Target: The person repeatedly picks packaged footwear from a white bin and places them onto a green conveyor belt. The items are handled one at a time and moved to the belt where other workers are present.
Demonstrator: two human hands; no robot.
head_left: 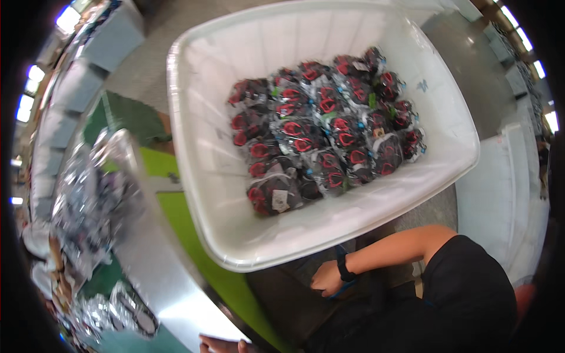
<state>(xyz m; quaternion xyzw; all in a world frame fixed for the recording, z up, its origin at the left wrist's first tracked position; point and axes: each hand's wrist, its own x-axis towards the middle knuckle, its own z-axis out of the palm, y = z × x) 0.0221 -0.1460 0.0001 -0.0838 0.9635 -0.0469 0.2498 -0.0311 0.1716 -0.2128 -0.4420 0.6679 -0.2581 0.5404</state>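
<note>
Below the white bin's (194, 176) near rim, the right hand (325, 277) curls on something blue; left hand (220, 345) barely shows, fingers untellable; bagged black-red items (321, 135) could spill if it's jolted

The big white bin (200, 194) fills the middle. Its open top gives free way in from above, and bare floor shows inside along its wall at 9 and 12 o'clock. Bagged black-and-red goods (321, 126) crowd the rest, toward 3 o'clock. At 5 o'clock a person's arm (388, 250) crosses just below the rim. At 8 o'clock the steel table (159, 270) holds wrapped packs (88, 200), with a green strip of floor (188, 223) between table and bin.
</note>
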